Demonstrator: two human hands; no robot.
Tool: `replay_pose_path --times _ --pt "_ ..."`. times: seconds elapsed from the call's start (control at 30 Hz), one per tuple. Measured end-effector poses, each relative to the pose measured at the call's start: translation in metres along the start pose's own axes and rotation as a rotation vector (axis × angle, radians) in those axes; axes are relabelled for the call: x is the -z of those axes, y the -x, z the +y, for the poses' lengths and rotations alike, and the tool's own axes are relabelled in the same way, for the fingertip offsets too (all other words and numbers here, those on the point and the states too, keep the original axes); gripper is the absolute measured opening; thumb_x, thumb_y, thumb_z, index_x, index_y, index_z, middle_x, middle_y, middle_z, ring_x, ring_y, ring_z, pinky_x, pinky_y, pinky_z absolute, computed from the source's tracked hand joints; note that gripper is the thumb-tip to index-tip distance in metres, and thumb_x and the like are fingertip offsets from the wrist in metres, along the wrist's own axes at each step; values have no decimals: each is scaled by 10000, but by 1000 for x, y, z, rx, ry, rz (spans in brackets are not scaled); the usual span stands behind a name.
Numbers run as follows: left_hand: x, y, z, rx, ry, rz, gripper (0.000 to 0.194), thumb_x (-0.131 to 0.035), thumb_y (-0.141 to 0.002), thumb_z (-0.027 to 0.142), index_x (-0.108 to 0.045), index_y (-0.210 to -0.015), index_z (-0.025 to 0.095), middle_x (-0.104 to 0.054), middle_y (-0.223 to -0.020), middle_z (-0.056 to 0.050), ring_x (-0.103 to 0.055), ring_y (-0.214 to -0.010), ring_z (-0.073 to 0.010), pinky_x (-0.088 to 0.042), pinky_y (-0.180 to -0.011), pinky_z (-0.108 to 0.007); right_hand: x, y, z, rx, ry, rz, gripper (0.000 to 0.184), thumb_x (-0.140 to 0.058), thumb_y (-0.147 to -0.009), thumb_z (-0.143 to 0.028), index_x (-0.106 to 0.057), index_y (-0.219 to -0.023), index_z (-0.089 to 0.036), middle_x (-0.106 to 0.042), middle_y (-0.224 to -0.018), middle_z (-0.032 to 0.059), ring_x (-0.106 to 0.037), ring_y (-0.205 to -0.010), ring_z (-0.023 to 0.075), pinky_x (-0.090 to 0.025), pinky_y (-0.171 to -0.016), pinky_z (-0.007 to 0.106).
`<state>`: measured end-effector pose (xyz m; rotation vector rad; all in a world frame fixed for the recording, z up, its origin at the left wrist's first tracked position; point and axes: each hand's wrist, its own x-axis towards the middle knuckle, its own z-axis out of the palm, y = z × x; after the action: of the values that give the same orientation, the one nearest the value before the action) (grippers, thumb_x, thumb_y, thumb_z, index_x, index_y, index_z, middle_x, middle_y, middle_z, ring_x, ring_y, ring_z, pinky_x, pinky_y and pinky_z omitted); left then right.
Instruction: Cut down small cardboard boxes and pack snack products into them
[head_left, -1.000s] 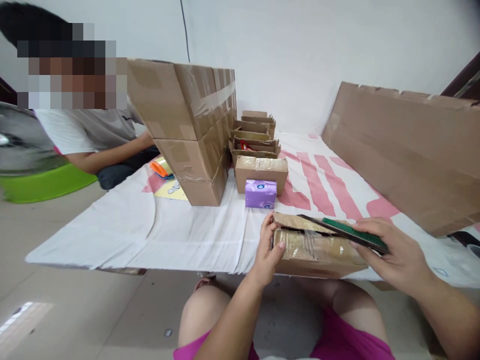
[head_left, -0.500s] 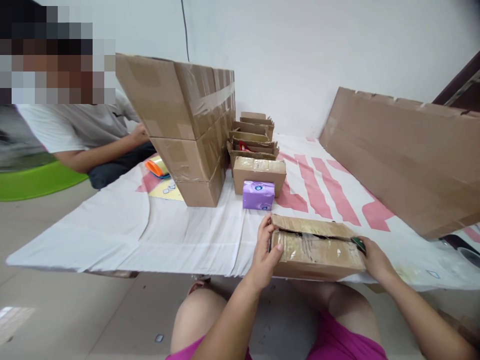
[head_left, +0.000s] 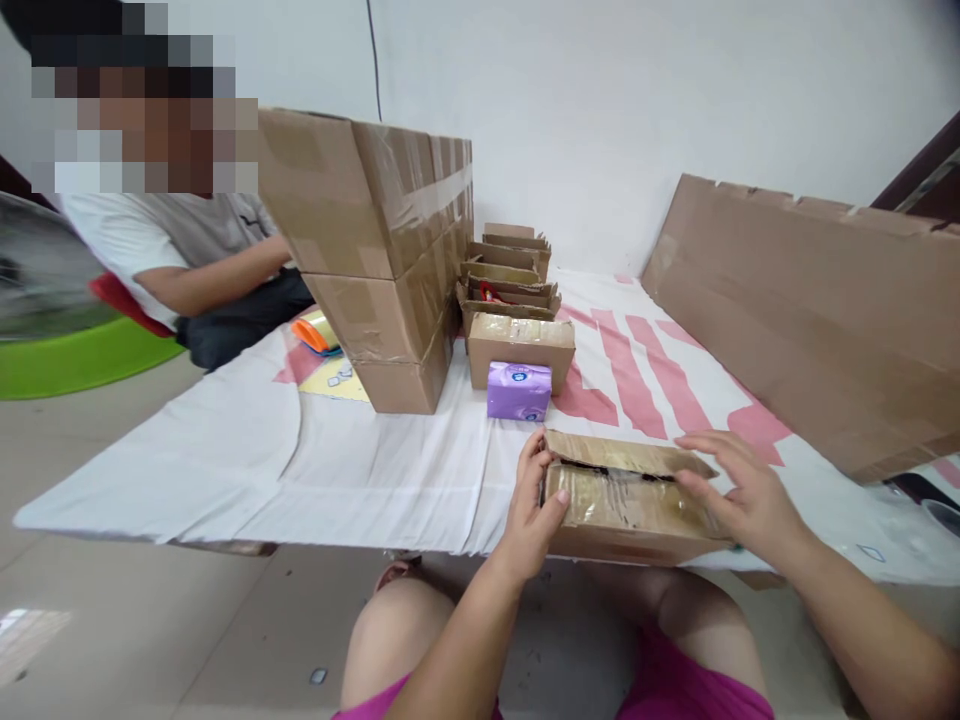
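A cardboard box [head_left: 630, 500] with shiny tape over its top lies at the table's front edge, before my knees. A dark gap runs along its top between the flaps. My left hand [head_left: 536, 500] grips the box's left end, thumb on the top and fingers around the far corner. Over the right end, my right hand [head_left: 739, 495] is open, thumb and fingers apart near the flap; whether it touches the box I cannot tell. A small dark green bit [head_left: 737, 548] shows below this hand, mostly hidden. Just beyond the box stands a purple tissue pack [head_left: 519, 392].
Taped boxes [head_left: 356, 315] are stacked high at left centre. Beside them runs a row of boxes, some with open tops [head_left: 510, 295]. A large cardboard panel [head_left: 810, 320] leans at right. Behind the stack sits another person [head_left: 202, 260]. Orange item [head_left: 311, 335] lies on the left.
My right hand has come off the box's right side, leaving the dark green object lower down, and has risen over the top with its fingers spread. My left hand keeps its hold.
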<state>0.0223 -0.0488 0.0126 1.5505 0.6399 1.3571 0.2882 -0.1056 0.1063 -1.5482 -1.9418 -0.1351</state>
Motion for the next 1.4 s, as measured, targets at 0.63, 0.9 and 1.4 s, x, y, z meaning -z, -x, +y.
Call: replay_pose_path --times 0.63,0.9,1.4 --pt "1 -1 5 -19 -56 -4 408 -506 -940 476 -528 -1259 222 -303 -1547 -127 -259 -1475 -301 -199 -1210 -493 -42 -38 -53 73 73 -283 170 -463 -954 -239 -586 -840 -210 -652 -850 38 -620 -766 179 -476 -692 304" --pt "2 -1 5 8 -39 -11 389 -505 -936 471 -509 -1241 230 -273 -1558 -131 -244 -1482 -302 -196 -1205 -509 -46 -35 -53 83 192 -242 217 -411 -970 -262 -573 -834 -211 -646 -822 42 -628 -724 190 -463 -661 311" --pt "6 -1 21 100 -49 -36 391 -586 -813 348 -548 -1165 182 -305 -1536 -152 -273 -1467 -294 -231 -1203 -468 -64 -24 -23 80 206 -172 342 -351 -950 -489 -562 -828 -250 -674 -797 51 -639 -606 211 -450 -553 332"
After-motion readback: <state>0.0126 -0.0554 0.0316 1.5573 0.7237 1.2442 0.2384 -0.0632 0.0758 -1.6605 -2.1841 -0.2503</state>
